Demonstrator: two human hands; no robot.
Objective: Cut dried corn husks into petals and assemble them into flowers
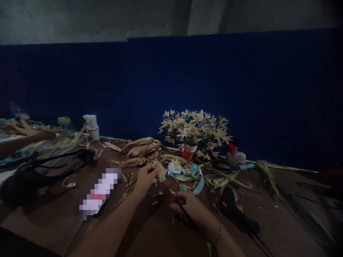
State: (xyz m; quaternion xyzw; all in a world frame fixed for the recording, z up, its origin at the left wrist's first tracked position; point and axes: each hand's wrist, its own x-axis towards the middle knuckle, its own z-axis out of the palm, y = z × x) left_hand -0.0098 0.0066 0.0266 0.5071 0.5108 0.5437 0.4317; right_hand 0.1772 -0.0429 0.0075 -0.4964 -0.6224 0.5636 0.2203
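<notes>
My left hand (147, 177) is over the table with its thumb and fingertips pinched together. A frayed piece of dry corn husk (162, 172) shows right beside those fingertips; I cannot tell whether they grip it. My right hand (189, 206) is closed around a slim dark tool (179, 203) with a pale tip, pointing up and left; its exact kind is unclear. Beyond both hands, a spool of light blue ribbon (198, 181) lies partly unwound, with a pale husk flower (175, 165) on it. Behind stands a flower arrangement (197, 128) in an orange-and-white pot (189, 152).
Bundled husks (143, 146) lie at the back. A glue gun (237, 210) with its cable is on the right, near a cup of tools (235, 157). Left are a lit phone (100, 192), a black strapped object (20, 185) and another person's arm (29, 141).
</notes>
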